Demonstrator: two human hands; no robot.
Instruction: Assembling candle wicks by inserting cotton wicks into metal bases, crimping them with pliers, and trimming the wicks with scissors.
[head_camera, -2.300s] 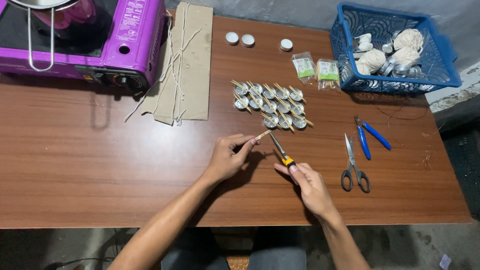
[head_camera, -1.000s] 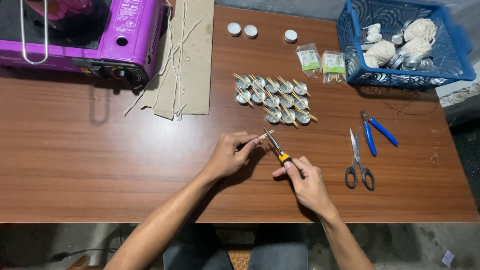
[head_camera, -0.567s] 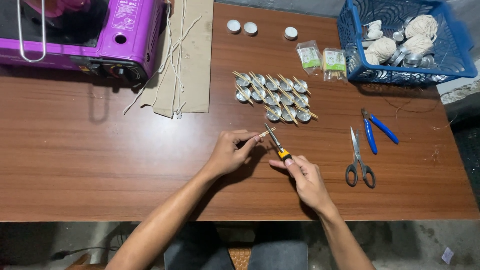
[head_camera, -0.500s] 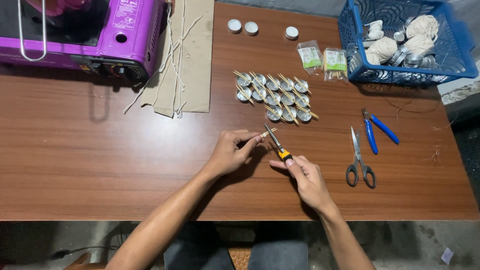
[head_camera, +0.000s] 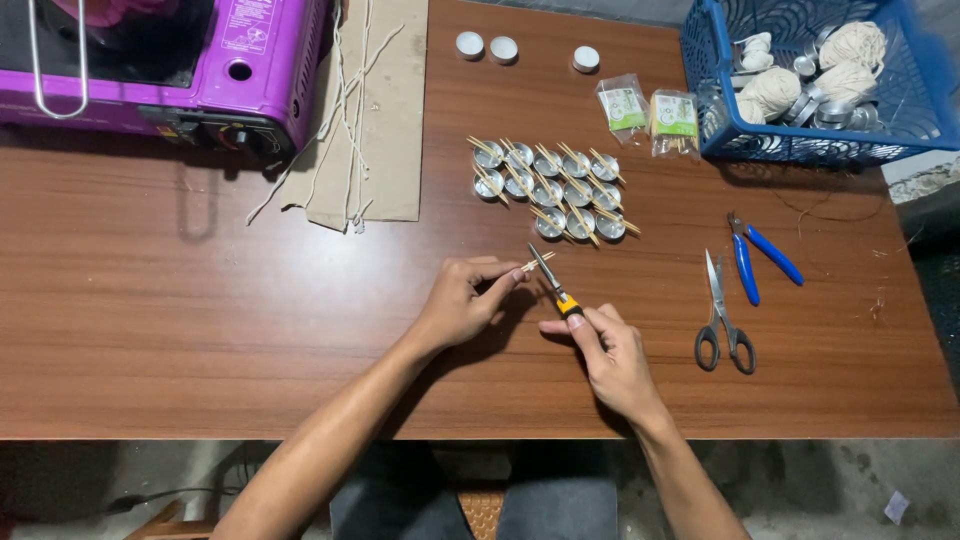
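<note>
Left hand: left hand (head_camera: 462, 303) pinches a small wooden stick (head_camera: 537, 264) between fingertips, low over the desk (head_camera: 200, 330)
Right hand: right hand (head_camera: 608, 352) is closed round the yellow-and-black handle of a small knife (head_camera: 553, 284), blade pointing toward 11 o'clock
Stick and knife: the blade tip meets the stick's end, just in front of both hands, near the desk's middle
Metal cups: a cluster of small metal cups (head_camera: 548, 186) with sticks laid across them, at 12 o'clock from the hands, near
Scissors: black-handled scissors (head_camera: 722, 315) lie flat at 3 o'clock from the right hand
Pliers: blue-handled pliers (head_camera: 755, 256) just beside the scissors, toward 1 o'clock
Basket: blue basket (head_camera: 740, 140) at the far right corner, holding balls of pale string and metal cups
Packets: two small clear packets (head_camera: 650, 108) at the basket's 9 o'clock
Candles: three white round candles (head_camera: 503, 48) at the far edge
Stove: purple stove (head_camera: 260, 70) at the far left corner
Cardboard: cardboard sheet (head_camera: 385, 130) with pale strings on it, beside the stove
</note>
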